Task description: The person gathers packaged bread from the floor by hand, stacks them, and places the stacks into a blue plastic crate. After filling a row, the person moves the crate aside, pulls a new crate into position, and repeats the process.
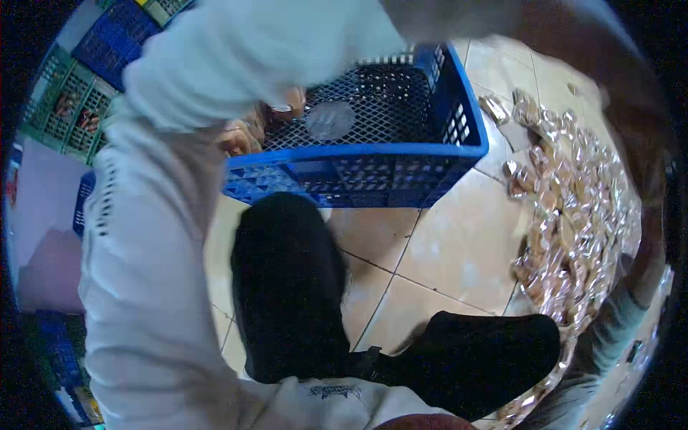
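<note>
My left arm in a pale sleeve (265,57) bends across the top of the view, over the left part of a blue plastic crate (358,150). Dark and smeared, my left hand (444,18) sits at the upper edge, beyond the crate. From the right side my bare right forearm curves up to my right hand (559,25), also blurred and partly cut off. Neither hand's fingers can be made out. Inside the crate, a few brown wrapped packets (244,134) lie at the left, partly hidden by the sleeve. A pale round patch (330,120) shows on its mesh floor.
A large spread of small brown packets in shiny clear wrap (566,215) covers the tiled floor (451,244) at the right. My black-clad legs (287,287) are in front of the crate. Green crates (72,107) and a blue crate (115,43) stand at the left.
</note>
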### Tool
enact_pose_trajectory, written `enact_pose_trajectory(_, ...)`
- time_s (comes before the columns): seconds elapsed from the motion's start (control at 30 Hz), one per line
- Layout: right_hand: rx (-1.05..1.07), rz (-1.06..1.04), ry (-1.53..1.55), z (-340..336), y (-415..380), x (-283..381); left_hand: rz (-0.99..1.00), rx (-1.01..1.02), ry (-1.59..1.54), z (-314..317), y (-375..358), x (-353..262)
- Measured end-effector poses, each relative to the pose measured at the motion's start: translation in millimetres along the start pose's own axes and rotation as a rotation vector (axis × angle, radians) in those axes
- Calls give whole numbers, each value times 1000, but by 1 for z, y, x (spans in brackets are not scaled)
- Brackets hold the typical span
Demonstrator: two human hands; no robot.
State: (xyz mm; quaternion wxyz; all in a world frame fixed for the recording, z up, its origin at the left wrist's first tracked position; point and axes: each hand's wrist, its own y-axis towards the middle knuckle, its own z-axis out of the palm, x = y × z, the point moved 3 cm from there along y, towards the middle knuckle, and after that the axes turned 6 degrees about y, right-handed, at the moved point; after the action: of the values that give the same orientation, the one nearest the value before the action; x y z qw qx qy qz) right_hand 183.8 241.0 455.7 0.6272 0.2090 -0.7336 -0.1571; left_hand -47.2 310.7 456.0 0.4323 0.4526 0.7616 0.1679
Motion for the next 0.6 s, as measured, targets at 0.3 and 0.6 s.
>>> enact_pose_trajectory(0.3, 441, -70, -319, 330, 128, -116, -497, 101, 518, -234, -184, 134)
enact_pose_trajectory(0.6, 716, 238, 300, 471, 91, -238, -617, 500, 901, -255, -317, 243)
